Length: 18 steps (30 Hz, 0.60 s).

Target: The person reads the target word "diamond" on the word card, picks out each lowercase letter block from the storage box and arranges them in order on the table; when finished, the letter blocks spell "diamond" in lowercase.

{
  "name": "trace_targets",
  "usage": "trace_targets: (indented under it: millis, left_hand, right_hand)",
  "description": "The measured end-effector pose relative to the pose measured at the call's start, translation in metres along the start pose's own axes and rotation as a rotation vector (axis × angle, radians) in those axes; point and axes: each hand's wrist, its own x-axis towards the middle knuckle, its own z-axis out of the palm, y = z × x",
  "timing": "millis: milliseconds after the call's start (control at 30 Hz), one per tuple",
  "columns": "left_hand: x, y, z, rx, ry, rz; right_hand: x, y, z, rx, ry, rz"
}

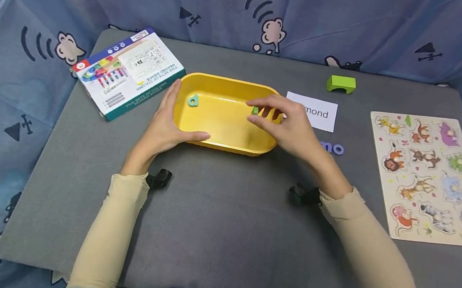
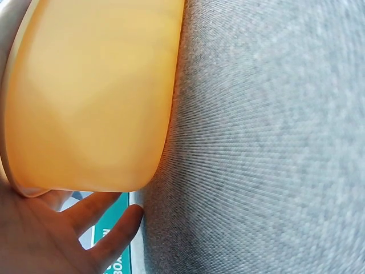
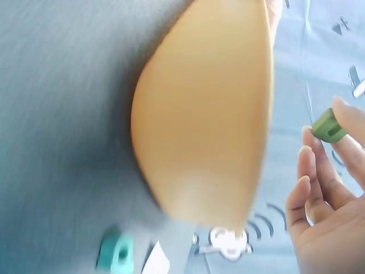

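Observation:
My right hand (image 1: 282, 122) pinches a small green letter-like piece (image 3: 329, 127) between thumb and fingertip, over the right end of a yellow plastic tub (image 1: 223, 135). The piece has a hole through it. At the tub's left end, my left hand (image 1: 166, 120) holds the wall, thumb along the front rim and fingers along the side. A teal letter (image 1: 193, 100) lies inside the tub on the left. Beside my right wrist, purple letters (image 1: 337, 149) rest on the table, partly hidden by the forearm. In the right wrist view a teal letter piece (image 3: 117, 251) sits outside the tub.
A white card (image 1: 324, 119) reading "mond", its left part covered by my hand, lies right of the tub. Behind it stands a green arch block (image 1: 341, 84). A wooden animal puzzle board (image 1: 431, 180) is far right, and a printed box (image 1: 130, 73) touches the left side.

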Motion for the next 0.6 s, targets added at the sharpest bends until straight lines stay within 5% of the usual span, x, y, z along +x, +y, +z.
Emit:
trace_targets:
  millis: [233,600]
  left_hand:
    - [0.0,0.001,0.001,0.007,0.002,0.002]
    - [-0.001,0.001,0.001,0.017,0.002,-0.008]
  right_hand:
    - [-0.027,0.013,-0.034,-0.019,0.075,0.155]
    - [-0.07,0.043,-0.069,-0.095,0.117,0.236]
